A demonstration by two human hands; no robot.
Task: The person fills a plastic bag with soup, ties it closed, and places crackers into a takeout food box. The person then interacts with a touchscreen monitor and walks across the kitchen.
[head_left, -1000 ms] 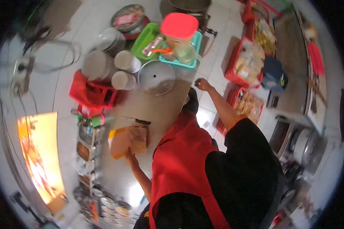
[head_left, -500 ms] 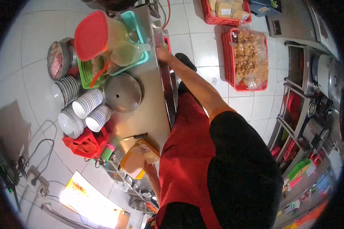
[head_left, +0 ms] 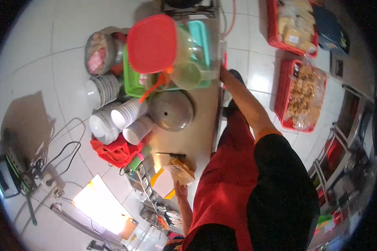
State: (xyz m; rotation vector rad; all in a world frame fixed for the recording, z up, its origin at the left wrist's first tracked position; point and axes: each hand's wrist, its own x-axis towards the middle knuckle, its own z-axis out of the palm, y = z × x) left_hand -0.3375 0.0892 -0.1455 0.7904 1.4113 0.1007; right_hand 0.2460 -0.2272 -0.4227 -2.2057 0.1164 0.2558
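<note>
My left hand (head_left: 181, 190) is closed on the edge of a yellow cardboard food box (head_left: 183, 172) with a pale inside, at the near end of the metal table. Just beyond the box lies a knife with a black handle (head_left: 176, 155). My right arm stretches forward, and my right hand (head_left: 225, 76) is at the table's right edge, beside the tray; its fingers are hidden and blurred. A round metal lid (head_left: 171, 111) sits on the table between my hands. Left of it are stacked paper cups (head_left: 130, 113).
A red-lidded tub (head_left: 151, 44) and a pitcher (head_left: 186, 75) stand in a turquoise tray (head_left: 203, 42). White bowls (head_left: 102, 91) are stacked to the left. Red crates (head_left: 284, 96) with bagged food stand on the tiled floor. Metal shelving (head_left: 329, 150) is at the right.
The view has swung, so the whole scene sits further right and lower. The yellow box looks tilted differently under my left hand. My right hand stays at the table edge.
</note>
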